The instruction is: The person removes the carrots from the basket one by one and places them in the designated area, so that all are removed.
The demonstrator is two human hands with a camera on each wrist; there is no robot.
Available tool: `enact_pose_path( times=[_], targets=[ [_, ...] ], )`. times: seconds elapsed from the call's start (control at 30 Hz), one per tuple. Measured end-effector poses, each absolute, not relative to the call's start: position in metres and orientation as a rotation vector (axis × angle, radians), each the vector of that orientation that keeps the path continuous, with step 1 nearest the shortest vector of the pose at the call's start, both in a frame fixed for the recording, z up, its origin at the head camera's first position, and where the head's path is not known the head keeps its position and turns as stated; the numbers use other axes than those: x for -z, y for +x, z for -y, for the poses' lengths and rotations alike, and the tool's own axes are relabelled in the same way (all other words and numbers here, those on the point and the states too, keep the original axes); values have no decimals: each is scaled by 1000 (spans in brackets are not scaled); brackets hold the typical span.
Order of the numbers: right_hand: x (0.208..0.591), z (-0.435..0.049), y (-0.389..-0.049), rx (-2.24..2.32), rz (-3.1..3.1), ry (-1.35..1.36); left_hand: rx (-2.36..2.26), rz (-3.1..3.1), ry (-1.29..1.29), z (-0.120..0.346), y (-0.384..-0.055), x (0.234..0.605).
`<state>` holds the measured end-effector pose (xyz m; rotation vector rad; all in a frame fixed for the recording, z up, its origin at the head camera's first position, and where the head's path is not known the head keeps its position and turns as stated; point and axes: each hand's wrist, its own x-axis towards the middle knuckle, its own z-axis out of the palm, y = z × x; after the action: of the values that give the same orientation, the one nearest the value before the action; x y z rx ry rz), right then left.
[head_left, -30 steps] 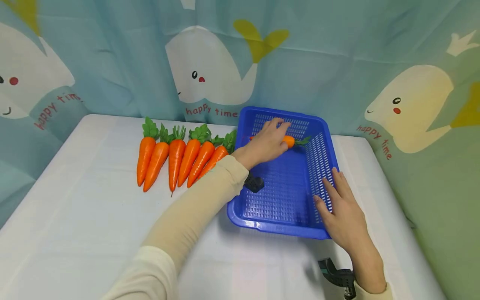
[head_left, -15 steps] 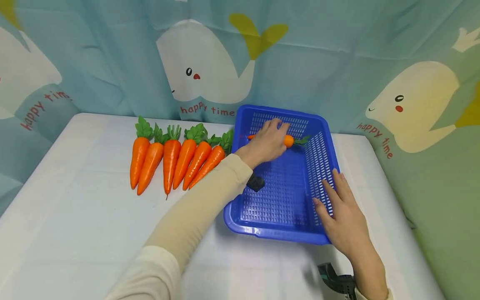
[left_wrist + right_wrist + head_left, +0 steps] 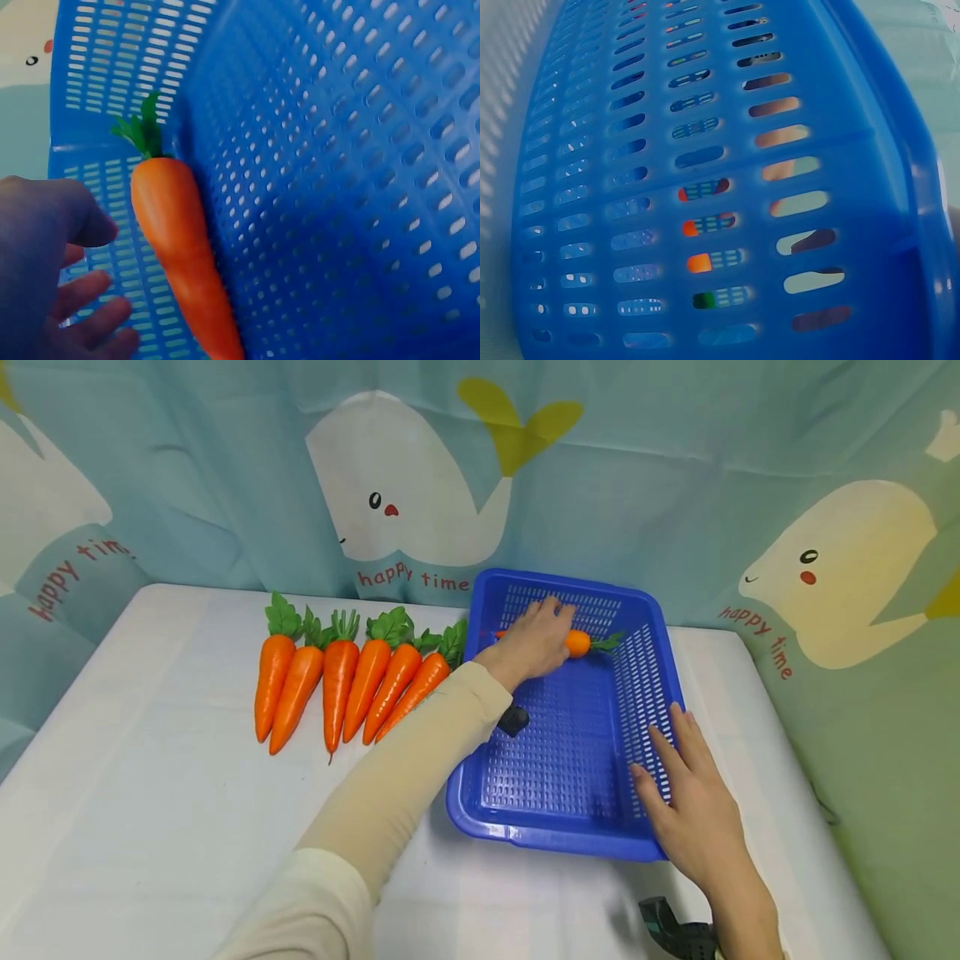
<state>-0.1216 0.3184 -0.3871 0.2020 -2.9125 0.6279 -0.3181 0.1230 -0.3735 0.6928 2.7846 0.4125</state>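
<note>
A blue plastic basket (image 3: 555, 839) stands on the white table, with one orange carrot (image 3: 578, 644) lying along its far wall, green leaves to the right. My left hand (image 3: 534, 637) reaches in over that carrot and hides its middle in the head view. From the left wrist, a gap shows between the loosely bent fingers (image 3: 94, 319) and the carrot (image 3: 176, 217). My right hand (image 3: 701, 814) rests at the basket's right rim, fingers spread and extended. Only the slotted side wall (image 3: 855, 195) fills most of the right wrist view.
Left of the basket, several carrots (image 3: 341, 685) lie side by side in a row, leaves toward the back. A curtain with printed whales (image 3: 420, 485) hangs behind the table (image 3: 187, 827). Dark wrist straps (image 3: 678, 935) show at both wrists.
The head view has shifted slightly. Both hands, the basket and the carrot inside it keep almost the same places relative to each other.
</note>
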Motion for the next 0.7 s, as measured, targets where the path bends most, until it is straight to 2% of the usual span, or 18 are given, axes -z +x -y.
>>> enact_pose_path(
  times=[0.2,0.7],
  targets=[
    [387,-320,-120,-632,2908,206,-262,-2706,684,-121,-314,376],
    [388,-320,-121,-637,2893,226,-235,-2547,678,-123,-306,379]
  ],
)
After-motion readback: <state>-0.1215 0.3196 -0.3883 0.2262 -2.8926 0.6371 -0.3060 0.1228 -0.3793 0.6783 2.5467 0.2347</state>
